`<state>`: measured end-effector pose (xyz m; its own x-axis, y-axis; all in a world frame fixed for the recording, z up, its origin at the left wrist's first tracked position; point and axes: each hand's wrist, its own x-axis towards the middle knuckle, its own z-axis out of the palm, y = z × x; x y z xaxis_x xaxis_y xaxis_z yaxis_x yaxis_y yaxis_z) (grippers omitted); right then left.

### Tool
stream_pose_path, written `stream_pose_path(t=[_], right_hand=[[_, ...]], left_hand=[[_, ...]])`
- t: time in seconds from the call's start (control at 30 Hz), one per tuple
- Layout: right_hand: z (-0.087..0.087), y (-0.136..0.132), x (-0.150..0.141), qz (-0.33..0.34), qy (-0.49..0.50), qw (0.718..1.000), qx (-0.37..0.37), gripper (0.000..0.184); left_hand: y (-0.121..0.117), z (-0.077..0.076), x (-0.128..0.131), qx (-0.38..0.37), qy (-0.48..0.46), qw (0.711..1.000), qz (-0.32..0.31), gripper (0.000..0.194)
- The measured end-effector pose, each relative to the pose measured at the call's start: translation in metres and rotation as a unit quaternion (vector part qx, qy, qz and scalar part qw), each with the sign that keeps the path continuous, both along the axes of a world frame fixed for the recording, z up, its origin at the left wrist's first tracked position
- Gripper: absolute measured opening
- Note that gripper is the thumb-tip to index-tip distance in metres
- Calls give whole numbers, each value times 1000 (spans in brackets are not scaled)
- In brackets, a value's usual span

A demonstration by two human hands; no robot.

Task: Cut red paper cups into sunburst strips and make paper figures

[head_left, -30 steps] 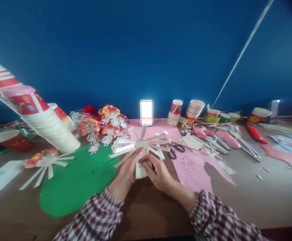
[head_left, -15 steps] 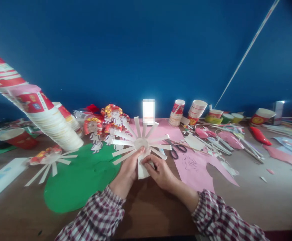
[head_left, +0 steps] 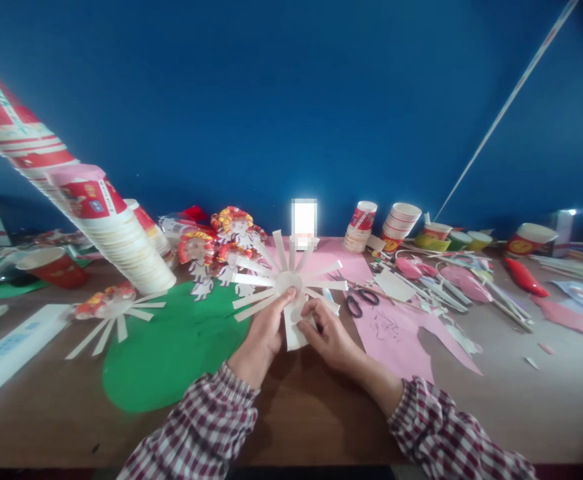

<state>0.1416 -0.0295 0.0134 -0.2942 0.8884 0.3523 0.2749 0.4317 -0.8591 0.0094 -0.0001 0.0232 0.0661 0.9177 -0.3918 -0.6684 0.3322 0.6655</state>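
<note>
A paper cup cut into strips [head_left: 289, 281] is fanned out like a flower, its pale round base in the middle and a wider uncut flap pointing towards me. My left hand [head_left: 267, 328] grips it from the left, the thumb pressed on the base's lower edge. With curled fingers, my right hand [head_left: 332, 335] is at the right edge of the wide flap; the thumb and forefinger rest against it, and the other fingertips are partly hidden. Black-handled scissors [head_left: 355, 305] lie just right of the cup. A second cut cup [head_left: 116, 310] with red and yellow wrapping lies left.
Green sheet [head_left: 171, 360] lies under my left forearm's side, and pink paper [head_left: 396, 333] to the right. A long leaning stack of paper cups [head_left: 131, 247] rises at left. Finished-looking paper figures [head_left: 231, 233] stand behind. Shorter cup stacks [head_left: 401, 223] and paper scraps [head_left: 459, 280] fill the right.
The cut cup has tilted so its strips fan out flatter and face me. My right thumb and fingers have loosened slightly on the flap. The whole view has shifted a little left.
</note>
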Motion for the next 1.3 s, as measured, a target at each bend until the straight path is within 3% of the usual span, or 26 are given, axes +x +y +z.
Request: stream_pose_path(t=[0.27,0.47,0.6,0.73,0.83,0.9,0.97,1.1,1.3], right_hand=[[-12,1,-5,-89,-62,994,17,19],[-11,-1,-4,-98,-34,995,3,25],[-9,1,-2,-117,-44,992,8,28],[-8,3,-3,-85,-41,996,-9,36],[-5,4,-6,-33,88,991,-91,32],[-3,4,-9,-4,214,963,-164,31],[-2,5,-11,1,325,914,-242,31],[-3,8,-10,-24,442,828,-343,33],[-5,13,-5,-71,507,792,-332,26]], left_hand=[[-1,-4,4,23,28,997,64,28],[0,-5,1,24,4,999,34,29],[-1,-3,2,36,-7,998,46,27],[-4,-5,7,73,30,993,83,32],[-8,-11,12,105,92,985,100,31],[-10,-13,15,127,127,979,91,30],[-13,-13,18,128,136,980,74,30],[-15,-8,21,81,71,994,33,34],[-16,-12,26,123,58,989,52,34]])
